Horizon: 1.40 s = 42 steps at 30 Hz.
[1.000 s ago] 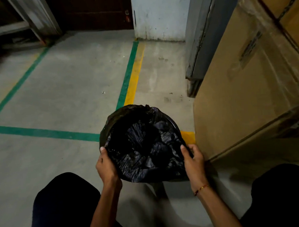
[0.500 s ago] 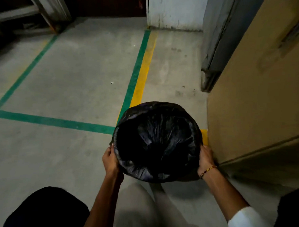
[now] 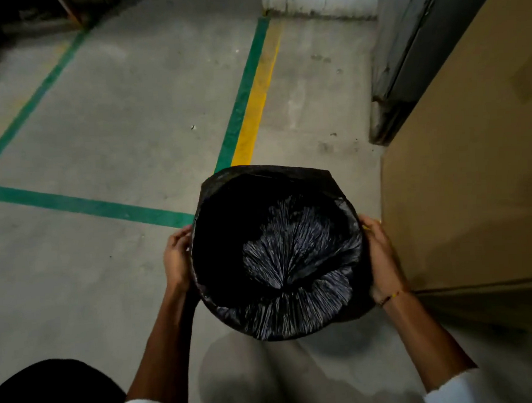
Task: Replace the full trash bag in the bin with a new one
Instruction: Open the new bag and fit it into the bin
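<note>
A round bin stands on the concrete floor, lined with a black trash bag [image 3: 294, 261] whose edge is folded over the rim. The bag's pleated bottom shows inside, and the bag looks hollow. My left hand [image 3: 177, 257] presses against the bin's left side at the rim. My right hand [image 3: 379, 251] holds the right side, a thin bracelet on its wrist. Both hands grip the bag-covered rim.
A large brown cardboard box [image 3: 470, 162] stands close on the right of the bin. A grey metal door frame [image 3: 404, 58] is behind it. Green and yellow floor lines [image 3: 248, 95] run away from the bin. My dark knee [image 3: 53, 390] is at bottom left.
The crumpled bag has been spread open and pushed down into the bin, and its edge now wraps the rim. The view has risen, and my hands slid out to the bin's sides.
</note>
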Motion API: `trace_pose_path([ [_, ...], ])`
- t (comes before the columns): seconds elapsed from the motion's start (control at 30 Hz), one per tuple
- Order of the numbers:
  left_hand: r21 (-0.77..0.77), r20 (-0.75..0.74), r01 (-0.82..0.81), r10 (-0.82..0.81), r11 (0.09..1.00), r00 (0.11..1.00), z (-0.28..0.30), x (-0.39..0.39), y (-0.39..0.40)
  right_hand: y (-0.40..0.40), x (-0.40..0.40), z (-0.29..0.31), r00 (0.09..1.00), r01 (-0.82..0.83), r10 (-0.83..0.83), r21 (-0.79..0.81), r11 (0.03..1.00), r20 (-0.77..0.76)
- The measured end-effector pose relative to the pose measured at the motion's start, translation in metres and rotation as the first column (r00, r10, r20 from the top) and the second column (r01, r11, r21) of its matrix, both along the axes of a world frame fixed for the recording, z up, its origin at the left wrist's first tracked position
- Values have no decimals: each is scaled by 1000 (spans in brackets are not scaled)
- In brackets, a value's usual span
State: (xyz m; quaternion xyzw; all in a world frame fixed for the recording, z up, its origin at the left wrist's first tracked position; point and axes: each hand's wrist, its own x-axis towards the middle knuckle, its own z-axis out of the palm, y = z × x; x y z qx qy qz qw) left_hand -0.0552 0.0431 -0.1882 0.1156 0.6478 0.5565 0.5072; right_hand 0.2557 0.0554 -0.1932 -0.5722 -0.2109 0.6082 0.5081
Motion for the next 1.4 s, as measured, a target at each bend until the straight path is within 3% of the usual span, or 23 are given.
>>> trace_pose_path([
  [0.1,94,-84,-99,107,991,991,27,-9,7,-3,10,15,981,-30,1,147,989,193],
  [0.2,274,-233,198,-135,941,963,56,-3,5,3,8,34,943,-194,105,265,945,315],
  [0.3,217,-433,470,-347,856,832,64,4,21,26,0,43,845,-405,241,278,871,478],
  [0.4,124,-589,557,-391,821,707,66,13,40,52,-8,42,833,-346,149,290,892,534],
  [0.53,81,-377,545,-480,835,792,65,10,58,83,-5,39,814,-376,194,243,894,547],
  [0.63,35,-217,485,-468,874,857,55,3,67,94,-2,34,874,-323,238,141,936,424],
  [0.8,-190,-241,482,-517,855,821,30,1,50,86,1,6,863,-358,373,-108,927,341],
  [0.9,-241,-220,474,-523,847,823,4,-4,24,65,-5,-1,791,-352,399,-188,917,464],
  [1.0,-180,-133,387,-412,904,902,-7,2,-1,46,-6,0,803,-299,348,-177,938,485],
  [1.07,-107,-109,349,-360,931,926,-1,7,-2,37,1,0,845,-284,345,-204,937,409],
  [1.1,-149,-115,338,-356,929,927,0,3,7,40,2,5,853,-255,322,-210,944,411],
  [1.17,-233,-165,222,-264,947,950,19,-12,27,53,6,15,862,-166,198,-109,980,467],
  [1.23,-146,-238,47,-82,988,968,43,-26,46,66,14,34,804,-126,78,40,991,590],
  [1.27,-61,-416,-23,-5,998,909,56,-28,53,70,16,49,768,-123,13,127,984,640],
  [1.33,120,-731,-16,99,993,675,88,-21,55,71,10,94,751,-166,-93,323,932,654],
  [1.4,227,-903,221,120,948,412,125,6,45,64,-9,134,791,-319,1,411,854,611],
])
